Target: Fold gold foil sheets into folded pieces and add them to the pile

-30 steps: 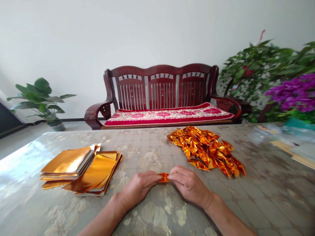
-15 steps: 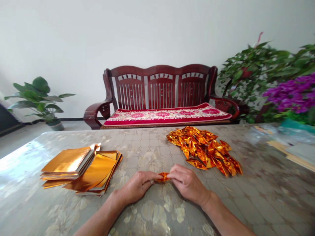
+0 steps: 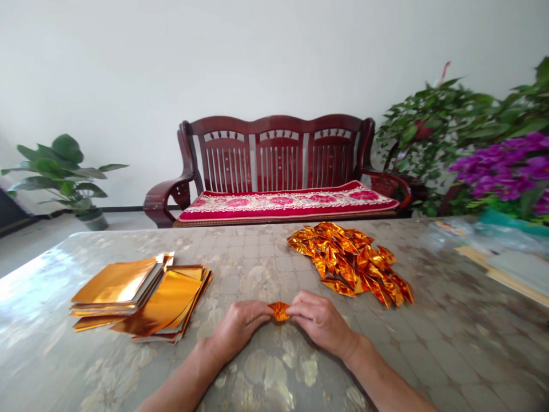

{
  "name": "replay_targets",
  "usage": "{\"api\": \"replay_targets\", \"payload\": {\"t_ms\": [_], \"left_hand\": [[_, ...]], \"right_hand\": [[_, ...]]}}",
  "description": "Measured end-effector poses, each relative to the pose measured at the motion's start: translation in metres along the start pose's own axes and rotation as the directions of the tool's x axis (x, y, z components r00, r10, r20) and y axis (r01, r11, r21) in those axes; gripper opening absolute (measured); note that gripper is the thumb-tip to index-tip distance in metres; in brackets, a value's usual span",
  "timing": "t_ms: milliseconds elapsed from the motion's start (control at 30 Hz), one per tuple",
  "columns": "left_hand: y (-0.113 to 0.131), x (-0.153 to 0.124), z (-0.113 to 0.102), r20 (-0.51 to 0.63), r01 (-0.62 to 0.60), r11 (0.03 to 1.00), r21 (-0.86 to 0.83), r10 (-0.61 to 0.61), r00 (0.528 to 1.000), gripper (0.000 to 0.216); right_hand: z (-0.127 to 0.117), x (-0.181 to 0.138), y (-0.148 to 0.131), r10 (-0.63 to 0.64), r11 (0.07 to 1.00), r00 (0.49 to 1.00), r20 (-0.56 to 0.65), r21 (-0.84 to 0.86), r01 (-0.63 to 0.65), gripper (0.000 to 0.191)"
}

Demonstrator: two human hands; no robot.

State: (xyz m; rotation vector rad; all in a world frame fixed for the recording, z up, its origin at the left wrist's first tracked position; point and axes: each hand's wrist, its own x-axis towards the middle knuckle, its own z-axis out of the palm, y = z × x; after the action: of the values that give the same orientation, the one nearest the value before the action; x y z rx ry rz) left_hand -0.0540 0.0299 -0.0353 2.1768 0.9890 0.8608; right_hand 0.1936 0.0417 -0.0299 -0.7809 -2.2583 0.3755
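Observation:
Both my hands meet over the table's near middle, pinching one small folded piece of gold foil paper [image 3: 279, 311]. My left hand [image 3: 238, 329] grips its left end with curled fingers, and my right hand [image 3: 319, 323] grips its right end the same way. Most of the piece is hidden between my fingertips. To the left lies a stack of flat gold foil sheets [image 3: 141, 294]. Beyond my right hand is a heap of folded gold pieces [image 3: 349, 263].
The marble-patterned table [image 3: 450, 349] carries plastic bags and flat packets [image 3: 501, 254] at its far right. Behind the table stands a dark wooden bench [image 3: 278, 166] with a red cushion. Potted plants stand at left [image 3: 64, 174] and right [image 3: 467, 143].
My hands have stayed together on the small foil piece, working it slightly. The view has shifted a little, so everything sits slightly to the left.

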Motion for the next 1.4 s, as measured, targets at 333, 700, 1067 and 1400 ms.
{"api": "replay_targets", "payload": {"t_ms": [333,700,1067,1400], "left_hand": [[0.005,0.006,0.004,-0.148,-0.054,0.998,-0.036,0.048,0.988,0.019],[0.010,0.005,0.011,-0.160,0.141,0.980,-0.142,-0.164,0.973,0.015],[0.015,0.007,0.022,-0.307,0.256,0.951,-0.177,-0.300,0.903,0.016],[0.014,0.011,0.025,-0.386,0.191,0.946,-0.260,-0.283,0.878,0.011]], "right_hand": [[0.005,0.000,-0.003,0.028,0.993,0.999,-0.029,0.117,-0.025,0.017],[0.011,0.000,-0.008,0.027,0.993,0.999,-0.027,0.118,-0.024,0.019],[0.013,0.004,-0.012,0.115,0.991,0.990,-0.081,0.083,-0.108,0.021],[0.013,0.008,-0.013,0.170,0.985,0.970,-0.175,0.059,-0.162,0.027]]}}
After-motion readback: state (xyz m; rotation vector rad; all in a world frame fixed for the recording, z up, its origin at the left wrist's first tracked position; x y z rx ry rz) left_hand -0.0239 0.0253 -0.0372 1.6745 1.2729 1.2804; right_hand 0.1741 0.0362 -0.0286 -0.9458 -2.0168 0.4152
